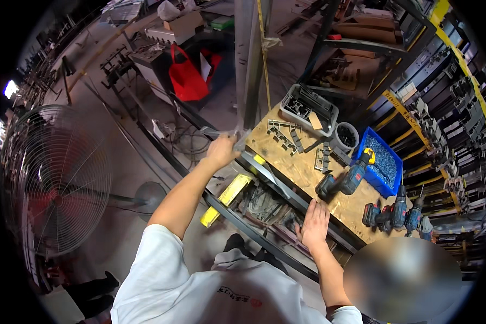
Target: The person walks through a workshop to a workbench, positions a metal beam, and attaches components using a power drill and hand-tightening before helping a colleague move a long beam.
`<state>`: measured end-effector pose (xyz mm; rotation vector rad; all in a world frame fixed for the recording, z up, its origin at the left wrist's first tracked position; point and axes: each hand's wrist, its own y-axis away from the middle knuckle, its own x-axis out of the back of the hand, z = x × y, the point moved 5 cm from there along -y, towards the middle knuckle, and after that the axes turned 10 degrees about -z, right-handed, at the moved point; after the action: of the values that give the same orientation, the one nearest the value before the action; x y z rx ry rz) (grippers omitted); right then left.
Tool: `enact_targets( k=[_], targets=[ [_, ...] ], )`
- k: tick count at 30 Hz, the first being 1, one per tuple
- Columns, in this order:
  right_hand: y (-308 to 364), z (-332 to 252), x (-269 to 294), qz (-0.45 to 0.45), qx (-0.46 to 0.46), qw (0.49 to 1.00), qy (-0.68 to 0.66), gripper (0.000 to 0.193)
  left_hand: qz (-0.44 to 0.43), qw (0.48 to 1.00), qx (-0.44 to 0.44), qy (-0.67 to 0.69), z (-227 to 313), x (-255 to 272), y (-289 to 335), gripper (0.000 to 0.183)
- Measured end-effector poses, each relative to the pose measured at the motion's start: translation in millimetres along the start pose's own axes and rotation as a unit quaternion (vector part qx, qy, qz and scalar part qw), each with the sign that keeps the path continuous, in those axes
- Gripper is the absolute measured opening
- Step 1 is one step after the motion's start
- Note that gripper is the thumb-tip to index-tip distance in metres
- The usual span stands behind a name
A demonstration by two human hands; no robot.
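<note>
My left hand [221, 151] is closed at the far left end of a long dark metal profile [288, 190], with crumpled clear plastic film [243, 139] in its fingers. A loose strip of what looks like the same film curls along the profile. My right hand [314, 224] lies on the nearer part of the profile, its fingers stretched out and holding nothing. Beside the profile is a wooden bench top [275, 155]. On it, near my right hand, a cordless drill [346, 181] with a yellow tip lies on its side.
The bench bears a blue bin [397, 178] of small metal parts, a grey crate [333, 123], a round tub [346, 135] and several more drills [398, 209]. Left stands a large fan [58, 183]. Beyond are a steel post [248, 70] and a red bag [189, 81].
</note>
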<state>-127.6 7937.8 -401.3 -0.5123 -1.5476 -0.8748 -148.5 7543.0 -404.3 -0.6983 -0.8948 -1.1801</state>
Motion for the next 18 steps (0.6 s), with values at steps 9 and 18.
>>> enact_targets(
  k=[9,18],
  targets=[
    [-8.6,-11.2,-5.2,-0.017,-0.04,0.999,0.014,0.106,0.209,0.834,0.131,0.494,-103.9,35.4,-32.2,0.015],
    [-10.2,-16.2,-2.3,-0.037,-0.047,0.998,0.011,0.113,0.294,0.66,0.044,0.69,-172.5,287.8,-7.3,0.024]
  ],
)
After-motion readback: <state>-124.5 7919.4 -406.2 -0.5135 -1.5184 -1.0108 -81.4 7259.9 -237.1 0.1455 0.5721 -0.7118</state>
